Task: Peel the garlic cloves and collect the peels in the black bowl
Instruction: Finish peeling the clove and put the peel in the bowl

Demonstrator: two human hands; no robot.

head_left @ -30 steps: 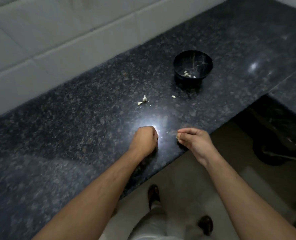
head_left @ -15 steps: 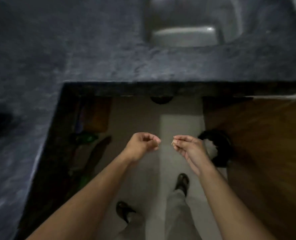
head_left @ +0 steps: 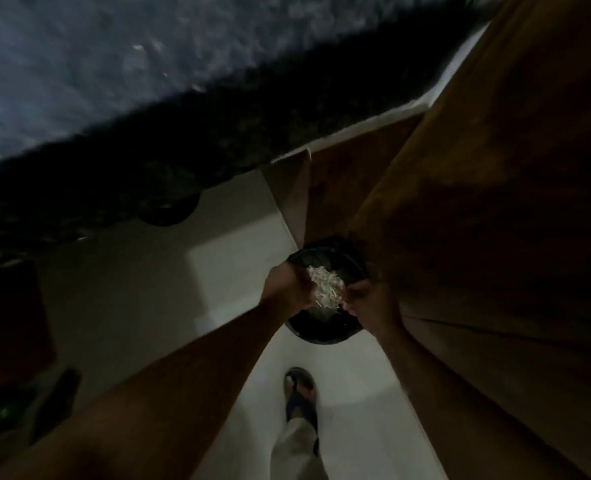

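A: Where does the view sit?

B: On the person's head, looking steeply down past both forearms to the floor (head_left: pixel 238 278), tilted so the dark countertop (head_left: pixel 120 81) runs from nine o'clock up toward one o'clock.

A: How close is it?

B: Near enough that the arms fill the lower half; the left hand (head_left: pixel 288 285) and right hand (head_left: pixel 370 303) meet just right of centre, over a black container on the floor (head_left: pixel 321 332). A sandalled foot (head_left: pixel 299 393) shows at six o'clock, a wooden door (head_left: pixel 494 202) at three.

A: Any second view?

B: None; the picture is blurred and dim.
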